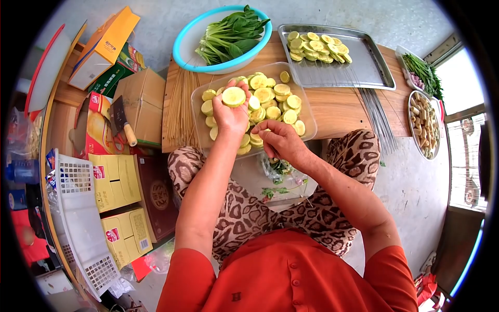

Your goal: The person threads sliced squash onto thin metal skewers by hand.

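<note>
My left hand (233, 109) is closed on a round zucchini slice (234, 96), its pale cut face turned up, above a clear plastic bin (307, 113). Many more zucchini slices (264, 95) fill that bin. To the right, my right hand (283, 139) has its fingers curled in a pinch over the bin's near edge. What the pinch holds is too thin or hidden to make out; a fine line shows below the wrist. Flat on a metal tray (358, 67), overlapping zucchini slices (318, 48) lie in rows, with thin metal skewers running from them toward me.
Bamboo skewers (181, 106) lie left of the bin, metal skewers (378, 117) at right. A blue-rimmed basin (179, 49) holds leafy greens (234, 39). Further right stands a bowl of small brown pieces (423, 122). A cleaver (122, 118) rests by boxes at left.
</note>
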`<state>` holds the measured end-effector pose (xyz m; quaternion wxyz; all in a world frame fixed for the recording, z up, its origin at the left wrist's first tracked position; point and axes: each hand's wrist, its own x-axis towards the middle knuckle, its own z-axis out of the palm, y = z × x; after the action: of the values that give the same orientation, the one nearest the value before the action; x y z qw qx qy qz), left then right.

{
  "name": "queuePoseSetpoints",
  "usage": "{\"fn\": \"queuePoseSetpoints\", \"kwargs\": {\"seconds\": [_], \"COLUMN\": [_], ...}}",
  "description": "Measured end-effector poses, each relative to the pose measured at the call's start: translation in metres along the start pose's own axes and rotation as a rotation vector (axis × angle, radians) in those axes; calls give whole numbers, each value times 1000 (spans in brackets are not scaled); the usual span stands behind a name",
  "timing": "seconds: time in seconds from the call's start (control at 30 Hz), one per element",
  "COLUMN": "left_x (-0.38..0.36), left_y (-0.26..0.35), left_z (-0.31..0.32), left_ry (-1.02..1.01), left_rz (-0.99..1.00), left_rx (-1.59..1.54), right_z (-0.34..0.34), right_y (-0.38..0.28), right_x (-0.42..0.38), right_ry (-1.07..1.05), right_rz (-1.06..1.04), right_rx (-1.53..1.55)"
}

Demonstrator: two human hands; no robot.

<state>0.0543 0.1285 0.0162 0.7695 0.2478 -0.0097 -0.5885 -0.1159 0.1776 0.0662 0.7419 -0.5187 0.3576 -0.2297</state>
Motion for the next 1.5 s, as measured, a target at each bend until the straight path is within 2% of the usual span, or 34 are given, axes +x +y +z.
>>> {"fn": "queuePoseSetpoints", "kwargs": {"seconds": [0.2, 0.43, 0.53, 0.6, 0.7, 1.0, 1.13, 1.23, 1.3, 1.5], "left_x": [-8, -16, -19, -29, -33, -37, -40, -44, -34, -17], "left_y": [-7, -12, -12, -16, -16, -15, -12, -9, -6, 2], "left_z": [0, 5, 8, 13, 14, 22, 30, 30, 12, 8], "left_ry": [-65, -50, -114, -66, -114, -108, -115, -86, -215, -121], "left_rz": [-5, -31, -39, -57, -112, -106, -103, -177, -263, -195], "left_rx": [40, 50, 47, 159, 245, 265, 254, 168, 133, 19], "right_z": [1, 1, 1, 0, -1, -3, -3, -1, 0, 3], "right_y": [1, 9, 8, 6, 5, 6, 7, 8, 11, 11], "right_x": [1, 6, 7, 9, 11, 12, 13, 17, 14, 11], "right_ry": [18, 44, 60, 73, 90, 106, 106, 112, 87, 44], "right_rz": [17, -21, -19, -14, -13, -33, -73, -145, -145, -163], "right_rx": [45, 17, -8, 27, 59, 29, 33, 2, -11, -33]}}
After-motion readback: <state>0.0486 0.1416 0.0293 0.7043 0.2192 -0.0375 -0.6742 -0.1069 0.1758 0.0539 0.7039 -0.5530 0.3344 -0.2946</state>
